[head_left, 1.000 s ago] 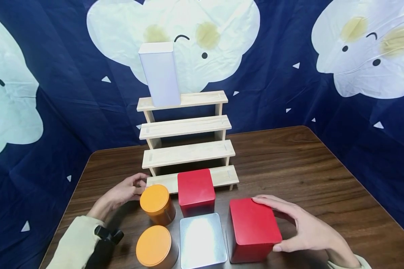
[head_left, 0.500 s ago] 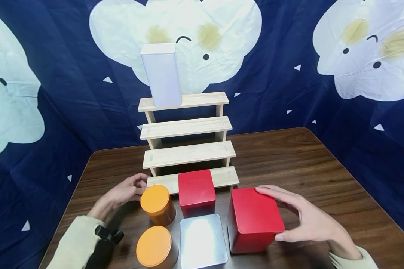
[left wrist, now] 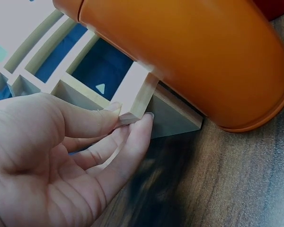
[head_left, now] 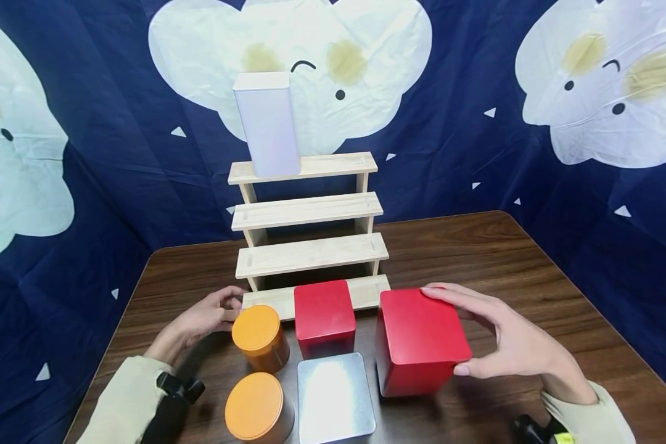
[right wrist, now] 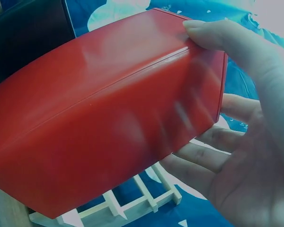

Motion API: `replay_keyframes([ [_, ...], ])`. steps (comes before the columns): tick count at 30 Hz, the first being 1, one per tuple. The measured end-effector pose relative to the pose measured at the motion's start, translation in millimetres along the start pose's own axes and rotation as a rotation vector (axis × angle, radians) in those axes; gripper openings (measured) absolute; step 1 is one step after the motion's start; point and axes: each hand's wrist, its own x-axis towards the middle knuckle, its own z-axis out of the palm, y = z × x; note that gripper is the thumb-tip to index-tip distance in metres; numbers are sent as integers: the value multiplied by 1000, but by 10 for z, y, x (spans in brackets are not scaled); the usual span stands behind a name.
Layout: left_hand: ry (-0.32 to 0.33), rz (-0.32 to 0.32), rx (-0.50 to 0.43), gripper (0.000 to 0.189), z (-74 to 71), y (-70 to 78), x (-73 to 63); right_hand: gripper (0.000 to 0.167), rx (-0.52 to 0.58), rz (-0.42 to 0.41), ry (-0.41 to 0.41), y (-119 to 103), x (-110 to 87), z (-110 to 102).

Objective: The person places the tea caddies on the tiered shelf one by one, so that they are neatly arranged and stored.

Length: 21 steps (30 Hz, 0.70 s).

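My right hand [head_left: 510,339] grips a red square tin [head_left: 422,327] near its top, thumb on the near side and fingers on the far side. In the right wrist view the same tin [right wrist: 99,109] fills much of the picture. At the left end of the wooden step shelf [head_left: 311,254], my left hand [head_left: 205,317] pinches the lowest board. The left wrist view shows thumb and fingertips on that board's end [left wrist: 135,90], close beside an orange round tin [left wrist: 194,52]. A white tall tin [head_left: 267,126] stands on the top step.
Before the shelf stand a second red tin [head_left: 324,314], two orange round tins, the rear one [head_left: 257,330] and the front one [head_left: 255,407], and a silver square tin [head_left: 335,394]. A dark blue cloth [head_left: 449,166] with white clouds hangs behind the brown table [head_left: 477,265].
My right hand has moved the red tin away from me, up past the silver tin towards the shelf's right end. The left hand has kept its place.
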Motion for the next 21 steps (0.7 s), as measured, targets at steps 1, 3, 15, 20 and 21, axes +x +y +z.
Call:
replay_keyframes([
  [1,-1,0,-2,52,-1,-1,-1,88,2,-1,-3,-1,19,-12],
  [3,-1,2,-4,52,-3,-3,-2,88,12,-9,-5,2,61,-33],
  [15,7,-5,7,52,8,16,-10,88,103,-77,-2,42,294,-180],
  [20,-3,-2,-6,52,4,11,-11,88,136,-91,0,50,386,-251],
  [21,-2,-4,-11,52,5,9,-12,88,142,-92,0,51,404,-263],
])
